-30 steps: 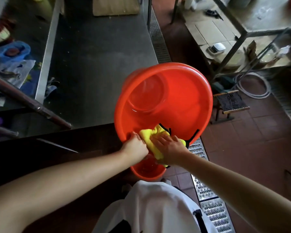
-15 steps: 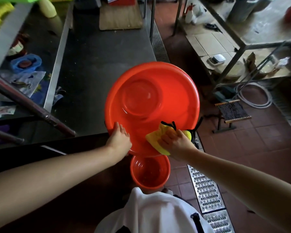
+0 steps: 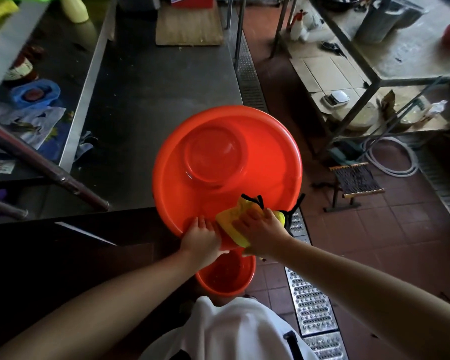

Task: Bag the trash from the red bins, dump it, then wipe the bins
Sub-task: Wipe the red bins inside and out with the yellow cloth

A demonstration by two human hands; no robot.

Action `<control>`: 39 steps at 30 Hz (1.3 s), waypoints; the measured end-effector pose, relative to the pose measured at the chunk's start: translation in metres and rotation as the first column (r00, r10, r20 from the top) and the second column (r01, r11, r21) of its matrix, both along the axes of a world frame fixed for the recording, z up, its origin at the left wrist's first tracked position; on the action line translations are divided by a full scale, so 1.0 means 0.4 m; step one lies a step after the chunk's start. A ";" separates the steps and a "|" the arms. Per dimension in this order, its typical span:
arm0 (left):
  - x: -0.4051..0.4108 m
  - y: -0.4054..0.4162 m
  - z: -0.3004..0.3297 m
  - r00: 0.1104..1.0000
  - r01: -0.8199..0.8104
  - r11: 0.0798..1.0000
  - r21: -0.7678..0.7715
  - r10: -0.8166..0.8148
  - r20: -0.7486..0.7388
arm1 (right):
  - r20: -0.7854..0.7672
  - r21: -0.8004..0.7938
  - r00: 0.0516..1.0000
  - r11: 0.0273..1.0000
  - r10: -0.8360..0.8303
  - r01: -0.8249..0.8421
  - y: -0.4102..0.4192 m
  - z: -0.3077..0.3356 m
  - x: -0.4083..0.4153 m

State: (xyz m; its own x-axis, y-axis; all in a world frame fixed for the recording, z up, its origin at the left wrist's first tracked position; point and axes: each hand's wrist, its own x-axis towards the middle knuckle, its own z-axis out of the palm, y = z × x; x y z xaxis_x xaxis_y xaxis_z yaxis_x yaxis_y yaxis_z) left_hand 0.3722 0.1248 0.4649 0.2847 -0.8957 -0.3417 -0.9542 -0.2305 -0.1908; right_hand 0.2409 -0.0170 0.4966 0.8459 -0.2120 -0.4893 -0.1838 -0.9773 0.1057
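While the right hand (image 3: 264,231) presses a yellow cloth (image 3: 231,224) against the near inner wall of the big red bin (image 3: 257,152), its fingers (image 3: 255,216) lie spread and nearly flat on the fabric, with the thumb hidden, so I cannot tell whether any of it is pinched. The left hand (image 3: 200,239) steadies the bin at its near rim, fingers (image 3: 199,222) laid almost straight inside the lip, resting on it rather than closed round it.

That light hold is the weak point, in my judgement. The bin is tipped toward the person and seems to lean on the edge of the steel worktop (image 3: 146,100), partly overhanging the tiled floor (image 3: 374,242). A hard stroke of the cloth could push it round or off the edge. The plastic glistens as if wet, so flat fingers may slide. Black trim on the cloth hangs over the rim and might snag.

Inside the big bin I see no trash, only its round raised base and perhaps a film of water. Below the hands a smaller red bin (image 3: 226,279) stands on the floor, touching the person's white garment (image 3: 226,331) in this view; it looks free of trash too, perhaps wet.
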 end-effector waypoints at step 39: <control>-0.011 0.016 0.050 0.988 0.131 0.979 0.154 -0.141 0.055 | -0.001 0.177 0.954 0.938 -0.301 0.297 -0.042 -0.148 0.109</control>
